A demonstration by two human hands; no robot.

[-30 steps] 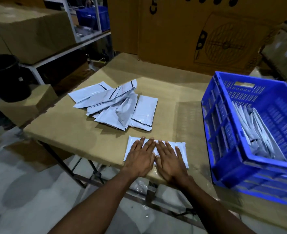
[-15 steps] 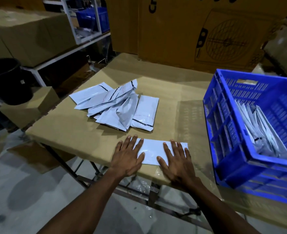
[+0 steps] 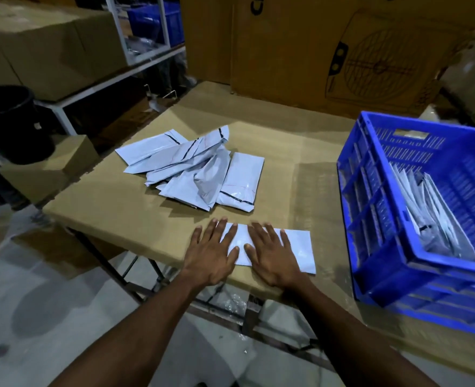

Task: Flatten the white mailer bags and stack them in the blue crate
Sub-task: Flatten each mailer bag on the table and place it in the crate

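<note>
A white mailer bag [image 3: 300,251] lies flat near the front edge of the cardboard-covered table [image 3: 113,202]. My left hand [image 3: 211,252] presses its left end with straight, spread fingers. My right hand [image 3: 272,255] presses its middle the same way, thumbs almost meeting. Behind them sits a loose pile of white mailer bags [image 3: 191,171], some puffed and creased. The blue crate [image 3: 376,219] stands at the right, with several flattened bags [image 3: 431,216] leaning inside it.
Large cardboard boxes [image 3: 328,46] wall off the table's back. A white shelf frame [image 3: 119,76] with boxes and another blue crate [image 3: 158,20] stands at left. A black bin [image 3: 10,121] and a small box [image 3: 49,169] sit beside the table. The floor lies below the front edge.
Both hands started together at the bag's middle, slid apart toward its ends, and have now come back toward each other over its left and middle part.
</note>
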